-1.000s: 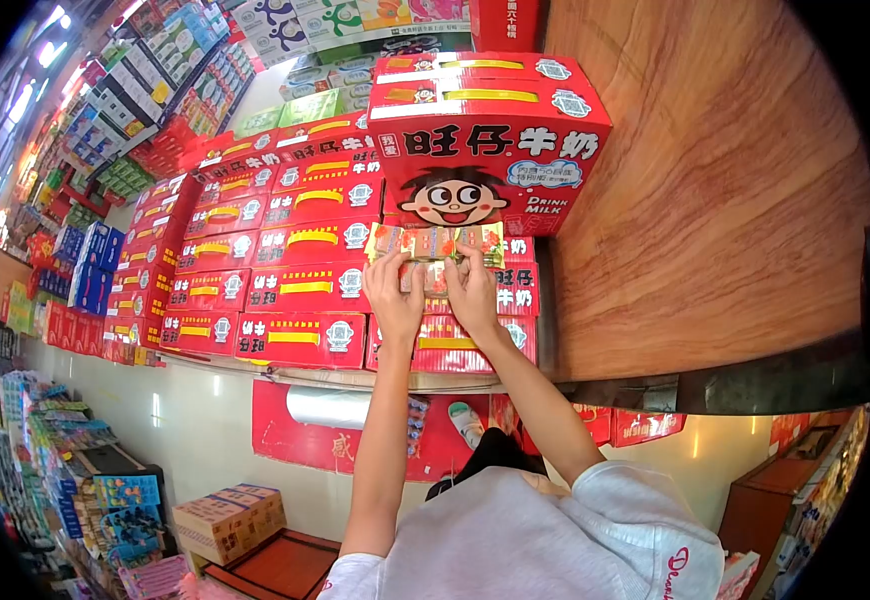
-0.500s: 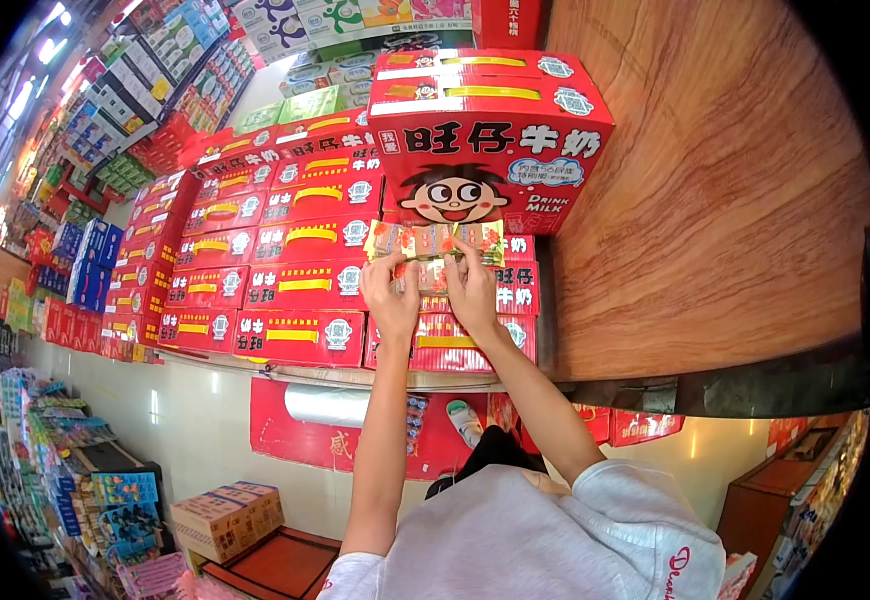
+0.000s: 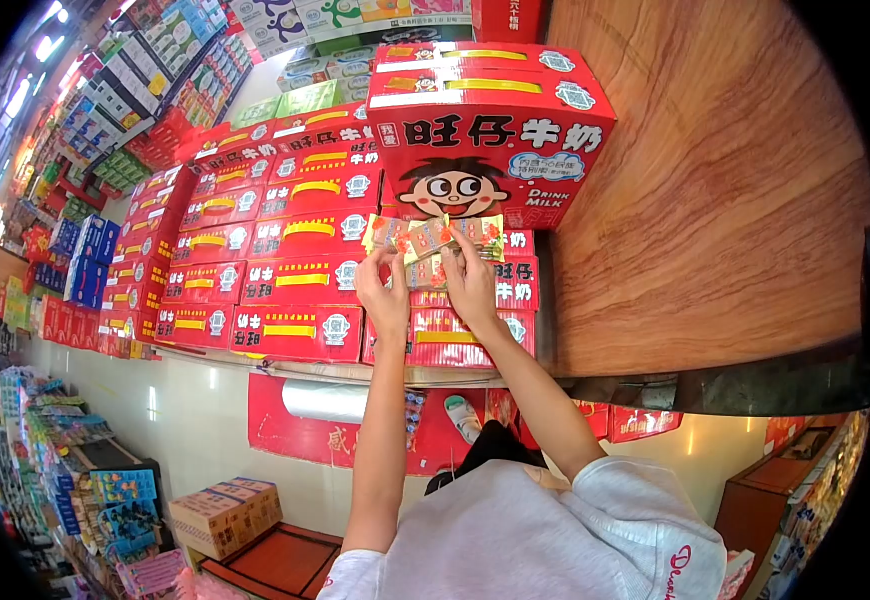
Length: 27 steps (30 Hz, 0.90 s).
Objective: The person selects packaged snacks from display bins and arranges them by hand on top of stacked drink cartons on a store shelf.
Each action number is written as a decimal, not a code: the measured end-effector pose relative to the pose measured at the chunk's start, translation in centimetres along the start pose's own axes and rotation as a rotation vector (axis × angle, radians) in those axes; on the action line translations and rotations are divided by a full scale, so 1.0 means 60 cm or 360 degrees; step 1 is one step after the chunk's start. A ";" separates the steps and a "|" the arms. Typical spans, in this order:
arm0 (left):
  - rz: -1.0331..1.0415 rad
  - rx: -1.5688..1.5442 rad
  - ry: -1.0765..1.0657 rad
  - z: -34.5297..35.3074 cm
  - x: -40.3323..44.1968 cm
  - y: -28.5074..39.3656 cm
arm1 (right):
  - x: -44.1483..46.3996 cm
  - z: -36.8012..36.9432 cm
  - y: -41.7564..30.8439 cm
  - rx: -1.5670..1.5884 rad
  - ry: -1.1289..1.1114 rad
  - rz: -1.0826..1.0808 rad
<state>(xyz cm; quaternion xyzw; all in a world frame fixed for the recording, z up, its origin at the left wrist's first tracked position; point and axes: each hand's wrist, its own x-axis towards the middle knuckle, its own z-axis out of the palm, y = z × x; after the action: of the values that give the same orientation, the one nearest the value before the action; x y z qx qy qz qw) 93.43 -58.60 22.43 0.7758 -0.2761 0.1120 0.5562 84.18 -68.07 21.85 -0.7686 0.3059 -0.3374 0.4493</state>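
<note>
Small wrapped snack packets with clear, yellow-edged wrappers lie in a row on the red milk cartons (image 3: pixel 447 325). One snack packet (image 3: pixel 427 240) sits tilted across the row, between my two hands. My left hand (image 3: pixel 385 295) has its thumb and fingers pinched at that packet's lower left side. On the other side, my right hand (image 3: pixel 470 287) grips its right end, index finger stretched along the top edge. Another packet (image 3: pixel 385 232) lies to the left, and one more (image 3: pixel 483 236) shows to the right, partly behind my right fingers.
A large red milk carton (image 3: pixel 490 140) stands directly behind the packets. Stacked red milk boxes (image 3: pixel 305 275) fill the left. To the right is a wood-grain tabletop (image 3: pixel 695 200) with a dark edge. A cardboard box (image 3: pixel 227 517) stands at the lower left, near shelves of goods.
The middle packet has turned from lying level in the row to a slant, its right end higher. My right fingers have shifted slightly up and left with it.
</note>
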 end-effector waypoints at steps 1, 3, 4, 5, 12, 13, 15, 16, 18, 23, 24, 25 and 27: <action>0.0016 0.0060 -0.0057 -0.001 0.001 0.002 | -0.001 0.001 0.001 -0.0001 -0.0001 0.0001; 0.0041 0.0101 -0.0085 0.002 0.000 -0.008 | -0.002 0.005 0.002 0.0018 0.0093 -0.0053; 0.0066 0.0142 -0.0111 0.003 -0.001 -0.013 | -0.003 0.006 0.003 0.0018 0.0094 -0.0053; 0.0066 0.0142 -0.0112 0.003 -0.001 -0.013 | -0.005 0.005 -0.003 0.0096 0.0118 0.0012; 0.0184 0.0094 -0.0094 0.004 0.002 -0.012 | -0.005 0.008 0.006 0.0203 0.0126 0.0098; 0.0202 0.0034 -0.0109 0.004 0.003 -0.011 | -0.004 0.009 0.008 0.0202 0.0126 0.0098; 0.0242 0.0071 -0.0077 0.005 0.003 -0.006 | -0.003 0.010 0.007 0.0144 0.0153 0.0028; 0.0280 0.0109 -0.0044 0.005 0.003 -0.004 | -0.003 0.010 0.007 0.0144 0.0155 0.0029; 0.0237 0.0102 -0.0054 0.001 0.002 -0.005 | -0.003 0.007 0.001 0.0119 0.0123 0.0013; 0.0181 0.0066 -0.0040 0.003 0.003 -0.013 | -0.004 0.009 0.004 0.0140 0.0128 0.0000; 0.0150 0.0085 -0.0048 0.003 0.003 -0.011 | -0.003 0.008 0.004 0.0134 0.0119 0.0006; 0.0120 0.0103 -0.0055 0.002 0.003 -0.009 | -0.004 0.008 0.004 0.0134 0.0122 0.0007; 0.0132 0.0117 -0.0065 0.003 0.005 -0.009 | -0.001 0.004 -0.004 0.0122 0.0108 -0.0003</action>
<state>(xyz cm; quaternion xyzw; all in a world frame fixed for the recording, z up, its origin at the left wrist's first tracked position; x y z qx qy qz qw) 93.96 -58.72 22.06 0.7858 -0.3151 0.1291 0.5164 84.40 -67.79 21.96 -0.7393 0.3070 -0.3751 0.4675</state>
